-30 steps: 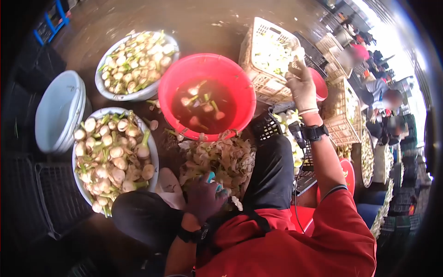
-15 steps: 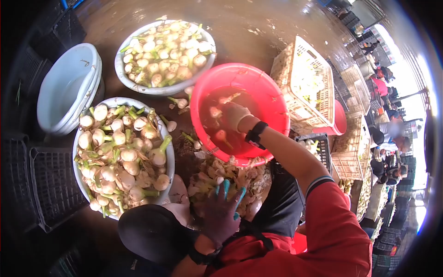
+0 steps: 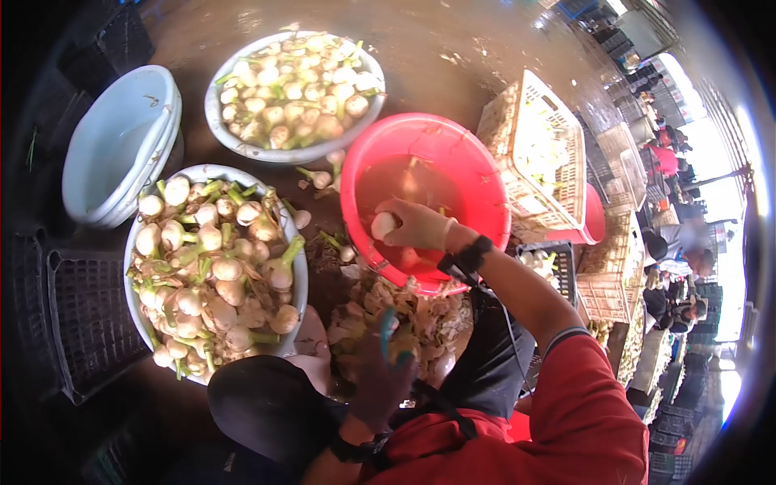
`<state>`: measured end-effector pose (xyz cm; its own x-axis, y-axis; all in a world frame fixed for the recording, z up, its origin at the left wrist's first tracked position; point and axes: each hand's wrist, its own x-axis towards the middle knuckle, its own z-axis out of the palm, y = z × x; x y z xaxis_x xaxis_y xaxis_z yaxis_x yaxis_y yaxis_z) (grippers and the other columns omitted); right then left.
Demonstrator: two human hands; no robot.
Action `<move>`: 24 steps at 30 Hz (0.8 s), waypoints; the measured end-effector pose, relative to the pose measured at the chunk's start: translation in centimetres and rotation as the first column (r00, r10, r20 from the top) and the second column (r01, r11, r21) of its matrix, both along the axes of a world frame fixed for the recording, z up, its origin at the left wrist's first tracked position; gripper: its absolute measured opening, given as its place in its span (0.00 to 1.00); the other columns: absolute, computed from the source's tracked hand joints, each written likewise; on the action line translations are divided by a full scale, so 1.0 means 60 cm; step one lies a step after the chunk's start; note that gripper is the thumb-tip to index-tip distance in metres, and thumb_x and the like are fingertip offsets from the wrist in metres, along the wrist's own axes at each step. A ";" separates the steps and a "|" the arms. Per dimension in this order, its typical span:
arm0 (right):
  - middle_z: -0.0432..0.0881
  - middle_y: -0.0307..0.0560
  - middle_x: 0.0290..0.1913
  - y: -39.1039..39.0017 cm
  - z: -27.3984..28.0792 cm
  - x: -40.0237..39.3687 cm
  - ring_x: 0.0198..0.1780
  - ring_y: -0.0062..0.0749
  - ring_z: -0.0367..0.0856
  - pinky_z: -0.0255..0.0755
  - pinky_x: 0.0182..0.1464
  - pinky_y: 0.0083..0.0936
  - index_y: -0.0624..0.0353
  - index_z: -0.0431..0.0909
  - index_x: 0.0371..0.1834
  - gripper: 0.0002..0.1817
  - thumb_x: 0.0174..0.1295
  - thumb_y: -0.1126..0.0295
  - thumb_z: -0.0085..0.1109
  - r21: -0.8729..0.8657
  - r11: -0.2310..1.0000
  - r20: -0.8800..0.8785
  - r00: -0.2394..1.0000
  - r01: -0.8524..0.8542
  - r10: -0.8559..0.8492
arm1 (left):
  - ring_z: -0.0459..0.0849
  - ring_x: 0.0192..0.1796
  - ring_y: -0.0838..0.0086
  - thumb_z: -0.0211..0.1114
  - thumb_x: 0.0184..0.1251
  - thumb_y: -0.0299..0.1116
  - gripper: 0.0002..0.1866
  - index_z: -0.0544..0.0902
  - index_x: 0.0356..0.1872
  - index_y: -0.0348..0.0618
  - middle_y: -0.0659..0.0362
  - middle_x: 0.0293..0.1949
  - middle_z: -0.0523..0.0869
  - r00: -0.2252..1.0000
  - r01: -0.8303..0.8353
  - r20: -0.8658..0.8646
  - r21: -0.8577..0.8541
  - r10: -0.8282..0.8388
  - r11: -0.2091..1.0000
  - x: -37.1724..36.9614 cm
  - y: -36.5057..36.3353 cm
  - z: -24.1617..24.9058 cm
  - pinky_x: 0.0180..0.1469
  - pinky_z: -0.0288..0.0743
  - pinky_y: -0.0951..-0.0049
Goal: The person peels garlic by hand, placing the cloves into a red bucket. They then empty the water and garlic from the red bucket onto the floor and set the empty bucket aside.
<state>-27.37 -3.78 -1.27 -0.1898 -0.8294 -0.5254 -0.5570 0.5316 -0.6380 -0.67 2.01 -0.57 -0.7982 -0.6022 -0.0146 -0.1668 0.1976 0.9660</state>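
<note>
My right hand (image 3: 416, 224), in a pale glove, holds a white garlic bulb (image 3: 383, 225) between thumb and fingers over the brown water of the red tub (image 3: 481, 162). Other bulbs float in that water. Lower down, my left hand (image 3: 386, 364), in a dark glove with teal fingertips, hovers near a heap of peeled husks (image 3: 440, 311); its fingers are blurred. Left of it stands a pale basin (image 3: 301, 283) heaped with garlic bulbs with green stems. Another pale basin (image 3: 212, 113), full of bulbs, stands behind.
Stacked light-blue basins (image 3: 97, 162) are at the left, above a black crate (image 3: 97, 315). A cream crate (image 3: 509, 153) stands right of the red tub, with a smaller black crate (image 3: 566, 267) below it. Several people and more crates are at the far right.
My right hand has come up out of the water with a bulb and moved nearer. The fingers of my left hand, spread before, have drawn closer together.
</note>
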 end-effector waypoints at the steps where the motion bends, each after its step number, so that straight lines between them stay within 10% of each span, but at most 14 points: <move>1: 0.80 0.50 0.49 0.029 0.018 0.015 0.54 0.36 0.79 0.71 0.58 0.29 0.60 0.72 0.58 0.26 0.53 0.71 0.64 -0.174 0.983 0.068 0.997 0.056 -0.045 | 0.75 0.59 0.62 0.63 0.53 0.24 0.35 0.66 0.67 0.39 0.48 0.57 0.75 0.993 -0.116 0.010 0.232 0.117 0.966 -0.004 -0.002 0.019 0.61 0.69 0.62; 4: 0.78 0.49 0.52 0.102 0.061 0.077 0.50 0.34 0.81 0.74 0.55 0.28 0.58 0.73 0.58 0.26 0.54 0.71 0.64 -0.474 0.878 0.238 0.969 0.064 0.058 | 0.73 0.61 0.67 0.62 0.57 0.24 0.35 0.62 0.69 0.36 0.51 0.60 0.73 0.975 -0.171 -0.047 0.466 0.217 0.868 -0.014 -0.016 0.010 0.62 0.70 0.66; 7: 0.77 0.46 0.53 0.164 0.094 0.144 0.57 0.28 0.75 0.70 0.59 0.27 0.61 0.71 0.62 0.27 0.56 0.76 0.62 -0.255 0.957 0.362 0.931 0.135 -0.035 | 0.76 0.58 0.71 0.64 0.57 0.20 0.34 0.64 0.68 0.38 0.55 0.59 0.75 0.913 -0.153 -0.107 0.805 0.394 0.573 -0.025 -0.021 0.025 0.61 0.71 0.71; 11: 0.80 0.49 0.47 0.196 0.072 0.191 0.51 0.32 0.80 0.74 0.53 0.28 0.61 0.76 0.55 0.21 0.56 0.78 0.60 -0.419 0.866 0.291 0.944 0.274 -0.158 | 0.76 0.58 0.72 0.63 0.56 0.18 0.32 0.68 0.65 0.39 0.55 0.59 0.75 0.920 -0.061 -0.194 0.789 0.342 0.612 -0.013 -0.017 -0.007 0.59 0.72 0.72; 14: 0.79 0.50 0.38 0.205 0.075 0.218 0.39 0.42 0.81 0.75 0.40 0.32 0.61 0.78 0.45 0.12 0.56 0.75 0.59 -0.594 0.785 -0.041 0.969 0.173 -0.245 | 0.76 0.56 0.72 0.63 0.55 0.17 0.30 0.71 0.63 0.40 0.57 0.55 0.76 0.910 -0.138 -0.179 0.720 0.375 0.680 -0.009 -0.004 -0.002 0.57 0.73 0.72; 16: 0.76 0.52 0.35 0.210 0.080 0.233 0.36 0.48 0.79 0.73 0.38 0.37 0.61 0.77 0.38 0.08 0.55 0.73 0.60 -0.611 0.768 -0.067 0.953 0.194 -0.294 | 0.78 0.53 0.68 0.65 0.52 0.17 0.30 0.74 0.60 0.41 0.57 0.48 0.76 0.953 -0.261 -0.108 0.174 0.282 0.949 -0.008 -0.004 -0.007 0.56 0.74 0.69; 24: 0.77 0.50 0.33 0.243 0.074 0.254 0.36 0.47 0.80 0.74 0.35 0.44 0.57 0.75 0.30 0.05 0.55 0.68 0.57 -0.440 0.896 -0.590 0.774 -0.068 -0.231 | 0.78 0.51 0.68 0.66 0.47 0.15 0.27 0.75 0.53 0.40 0.56 0.48 0.75 0.979 -0.203 -0.034 -0.052 0.201 0.978 0.004 0.002 -0.010 0.55 0.74 0.71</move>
<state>-12.12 10.78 3.16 -0.4214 -0.8988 0.1210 -0.8691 0.3621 -0.3369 -0.43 2.12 -1.17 -0.6597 -0.7502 0.0437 -0.1813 0.2154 0.9596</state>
